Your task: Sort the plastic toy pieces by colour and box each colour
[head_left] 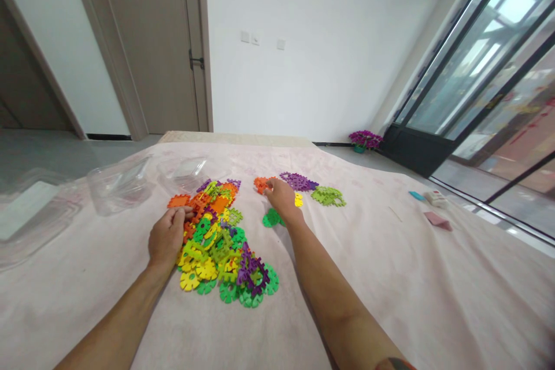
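Observation:
A mixed heap of plastic interlocking building pieces (pixel 212 248) lies in front of me, in yellow, green, orange and purple. My left hand (pixel 168 236) rests at the heap's left edge, its fingers closed at an orange building piece (pixel 189 234). Beyond the heap to the right, my right hand (pixel 281 199) pinches at a small group of orange building pieces (pixel 260 184); the fingertips partly hide what they grip. Around that hand lie separate groups of purple pieces (pixel 298 181), lime-green pieces (pixel 328 196), yellow pieces (pixel 299 200) and green pieces (pixel 271 218).
Clear plastic containers (pixel 117 188) stand on the left of the cloth-covered table (pixel 373 277). On the right side are a blue item (pixel 417 195), a small white box (pixel 436 199) and a pink item (pixel 437 220). Purple flowers (pixel 365 139) stand on the floor by the wall.

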The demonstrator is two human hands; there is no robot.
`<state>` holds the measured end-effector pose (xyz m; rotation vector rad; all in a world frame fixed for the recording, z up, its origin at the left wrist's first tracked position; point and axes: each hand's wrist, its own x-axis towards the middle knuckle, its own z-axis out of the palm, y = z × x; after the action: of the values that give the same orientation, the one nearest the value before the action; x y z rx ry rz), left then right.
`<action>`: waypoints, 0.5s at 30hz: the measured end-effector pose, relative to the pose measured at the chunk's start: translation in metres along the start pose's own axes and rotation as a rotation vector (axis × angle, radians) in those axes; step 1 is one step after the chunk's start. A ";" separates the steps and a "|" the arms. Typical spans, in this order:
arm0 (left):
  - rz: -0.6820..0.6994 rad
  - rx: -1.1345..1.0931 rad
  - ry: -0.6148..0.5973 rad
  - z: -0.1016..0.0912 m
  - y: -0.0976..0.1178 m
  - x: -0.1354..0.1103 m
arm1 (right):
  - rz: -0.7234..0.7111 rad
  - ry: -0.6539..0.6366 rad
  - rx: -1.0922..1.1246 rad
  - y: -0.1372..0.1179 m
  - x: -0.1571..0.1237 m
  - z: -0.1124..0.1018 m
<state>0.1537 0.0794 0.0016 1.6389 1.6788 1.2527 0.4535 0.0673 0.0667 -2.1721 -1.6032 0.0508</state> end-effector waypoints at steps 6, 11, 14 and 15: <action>-0.061 -0.070 -0.020 -0.001 0.002 -0.001 | -0.081 -0.094 0.085 -0.003 -0.002 0.005; -0.071 -0.055 -0.025 -0.001 0.001 -0.001 | -0.217 -0.203 0.131 -0.021 -0.011 0.010; -0.067 -0.063 -0.030 -0.001 0.001 -0.001 | -0.255 -0.278 0.124 -0.034 -0.020 0.011; -0.066 -0.062 -0.032 -0.001 0.001 -0.001 | -0.256 -0.296 0.112 -0.039 -0.023 0.012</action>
<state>0.1538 0.0777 0.0028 1.5468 1.6449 1.2285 0.4077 0.0592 0.0649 -1.9275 -1.9782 0.3900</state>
